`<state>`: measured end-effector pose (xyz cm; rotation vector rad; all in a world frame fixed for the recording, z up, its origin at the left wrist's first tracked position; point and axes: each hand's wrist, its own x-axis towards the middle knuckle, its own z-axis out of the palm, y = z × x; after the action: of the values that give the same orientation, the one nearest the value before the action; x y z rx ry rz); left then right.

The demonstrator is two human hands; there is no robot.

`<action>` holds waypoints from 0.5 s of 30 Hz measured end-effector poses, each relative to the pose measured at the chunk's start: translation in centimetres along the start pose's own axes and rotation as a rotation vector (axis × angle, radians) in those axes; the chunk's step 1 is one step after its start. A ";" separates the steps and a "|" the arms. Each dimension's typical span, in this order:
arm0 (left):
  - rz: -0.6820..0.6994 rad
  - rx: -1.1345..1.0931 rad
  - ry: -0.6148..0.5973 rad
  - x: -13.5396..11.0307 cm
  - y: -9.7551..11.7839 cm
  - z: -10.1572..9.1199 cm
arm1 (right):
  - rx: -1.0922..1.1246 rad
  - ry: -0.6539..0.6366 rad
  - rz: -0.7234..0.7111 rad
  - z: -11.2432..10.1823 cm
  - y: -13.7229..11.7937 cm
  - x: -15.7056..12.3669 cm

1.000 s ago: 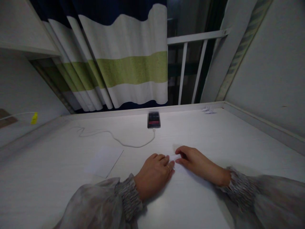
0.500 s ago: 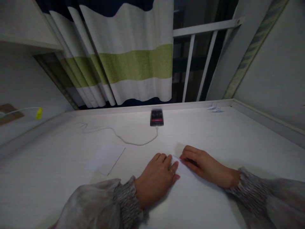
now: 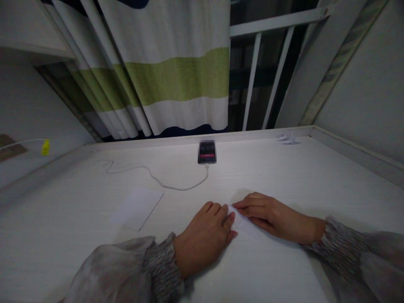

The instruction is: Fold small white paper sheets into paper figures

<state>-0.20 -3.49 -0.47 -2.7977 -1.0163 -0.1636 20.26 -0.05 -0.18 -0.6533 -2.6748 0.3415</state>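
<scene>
A small folded white paper lies on the white table between my two hands. My left hand rests flat on its left edge, fingers stretched out and close together, a ring on one finger. My right hand lies over the paper's right side, with its fingers pressed down along the upper fold. Most of the paper is hidden under both hands.
A spare white sheet lies to the left. A dark phone with a white cable stands near the back edge. Small folded paper shapes sit at the far right corner. A striped curtain and a white railing stand behind.
My right hand has flattened and slid slightly right along the paper's fold. The view has tilted a little; my left hand has hardly moved.
</scene>
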 end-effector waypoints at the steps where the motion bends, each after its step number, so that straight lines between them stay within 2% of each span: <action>1: 0.009 0.009 0.008 0.0 0.0 0.1 | -0.016 -0.003 -0.010 0.0 0.0 0.0; 6: 0.024 0.056 0.019 -0.1 0.1 0.4 | -0.060 0.005 -0.055 0.1 0.1 0.0; 15: 0.064 0.060 0.059 -0.1 0.1 0.5 | -0.032 0.024 -0.021 0.0 -0.1 0.1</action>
<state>-0.14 -3.54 -1.02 -2.7497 -0.9020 -0.2033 20.17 -0.09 -0.16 -0.6344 -2.6670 0.2841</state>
